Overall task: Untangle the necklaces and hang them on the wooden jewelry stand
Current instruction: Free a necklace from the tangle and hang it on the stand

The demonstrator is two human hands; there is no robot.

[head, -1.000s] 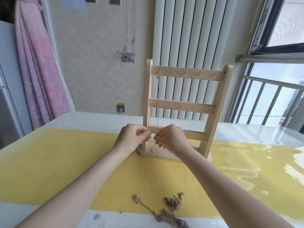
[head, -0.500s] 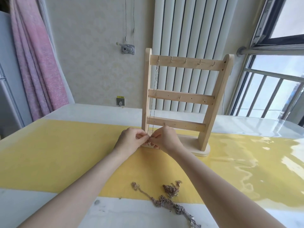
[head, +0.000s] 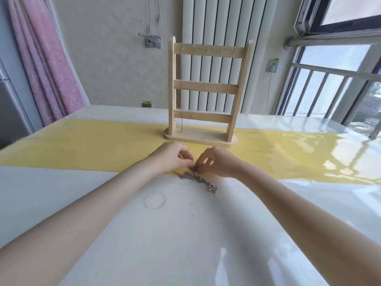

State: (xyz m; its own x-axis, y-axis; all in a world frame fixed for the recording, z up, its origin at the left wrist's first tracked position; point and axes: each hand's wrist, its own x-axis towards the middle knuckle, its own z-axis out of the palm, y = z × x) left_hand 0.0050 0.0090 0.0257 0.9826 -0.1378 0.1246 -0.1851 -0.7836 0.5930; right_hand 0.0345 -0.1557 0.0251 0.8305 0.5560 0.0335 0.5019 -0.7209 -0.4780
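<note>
A wooden jewelry stand (head: 206, 87) with three crossbars stands upright on the yellow runner. One thin necklace (head: 181, 89) hangs from the leftmost hook of its top bar, down to the base. A tangled clump of chain necklaces (head: 198, 179) lies on the table in front of the stand. My left hand (head: 173, 157) and my right hand (head: 216, 162) meet at the clump's far end, and their fingertips pinch the chain there. Most of the clump trails free toward me and to the right.
The table (head: 156, 234) is white and glossy, with a yellow runner (head: 82, 145) across it. A radiator (head: 222, 21) and wall stand behind the stand. A pink curtain (head: 45, 58) hangs at the left, a barred window (head: 329, 83) at the right.
Both hands have left the necklace hanging on the stand and come back toward me to the tangled clump. The hung necklace now dangles free. The view has pulled back from the stand.
</note>
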